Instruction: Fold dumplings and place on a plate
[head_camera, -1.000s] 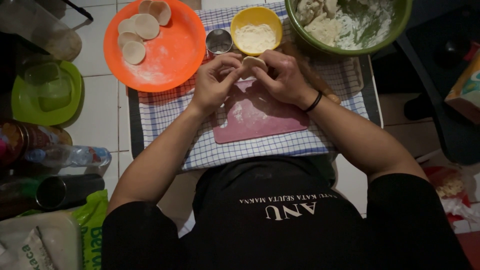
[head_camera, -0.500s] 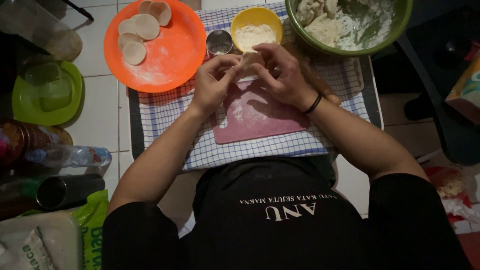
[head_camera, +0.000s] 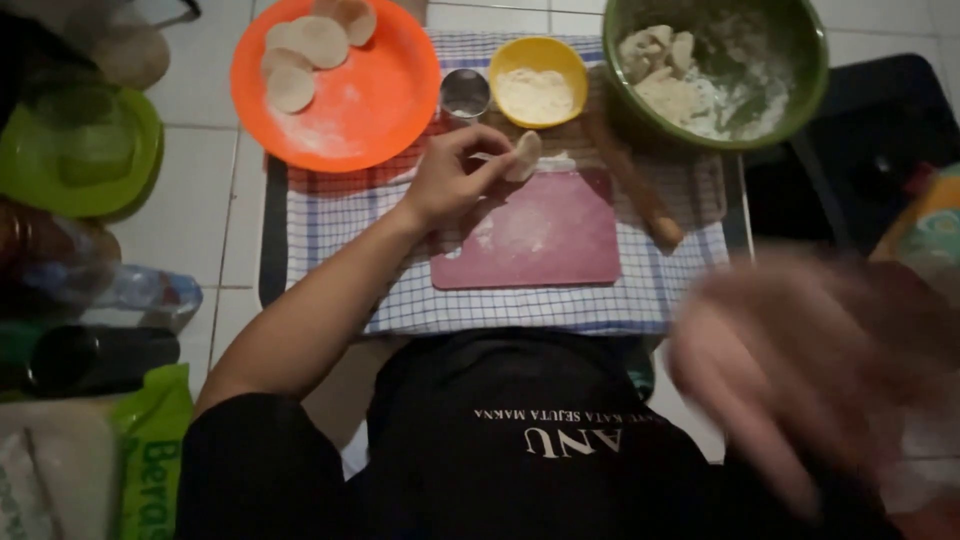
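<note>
My left hand (head_camera: 455, 178) pinches a small folded round of dough (head_camera: 524, 155) above the far edge of a pink cutting board (head_camera: 540, 235). My right hand (head_camera: 790, 370) is a large blur at the lower right, close to the camera and away from the board; whether it holds anything cannot be made out. An orange plate (head_camera: 355, 105) at the far left carries three flat dough rounds (head_camera: 305, 45). A yellow bowl (head_camera: 538, 85) of white flour and a small metal cup (head_camera: 465, 95) stand just beyond my left hand.
A green bowl (head_camera: 720, 70) with dough lumps and flour sits at the far right. A wooden rolling pin (head_camera: 640, 190) lies beside the board on a checked cloth (head_camera: 340, 230). Green lidded container (head_camera: 80, 150), bottles (head_camera: 90, 290) and a green bag (head_camera: 150, 450) crowd the left.
My right hand has let go of the dough and swung away to the lower right, toward the camera. My left hand now holds the folded dough alone.
</note>
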